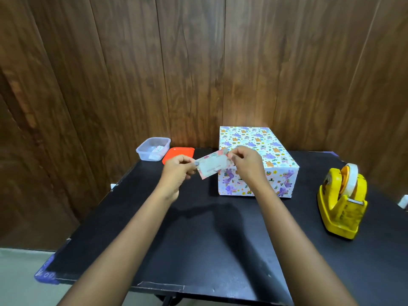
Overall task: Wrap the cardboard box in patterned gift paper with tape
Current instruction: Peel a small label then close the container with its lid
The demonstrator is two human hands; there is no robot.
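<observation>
Standing on black table point(198, 228): pattern-wrapped cardboard box point(265, 146); small floral card point(212, 164) is pinched by left hand point(176, 168) and right hand point(245, 161).

The box point(272, 146) is covered in white paper point(287, 180) printed with purple and orange animals, small rainbows, green sprigs and yellow stars. The tabletop point(198, 235) is plain black, marked with pale scuffs along its near edge. At the right, a tape dispenser point(343, 213) is coloured bright yellow and smudged darker in places. Its tape roll point(352, 173) is whitish around an orange core. At the far left, an orange-red lid point(178, 155) is set beside a clear, faintly bluish container point(152, 150). A small card point(212, 165) is bordered in a pink floral print around a pale centre with dark lettering. The wall point(132, 74) is panelled in dark brown wood grain. The floor point(17, 283) is pale grey. A blue-purple patterned strip point(45, 273) is seen at the near left corner.
</observation>
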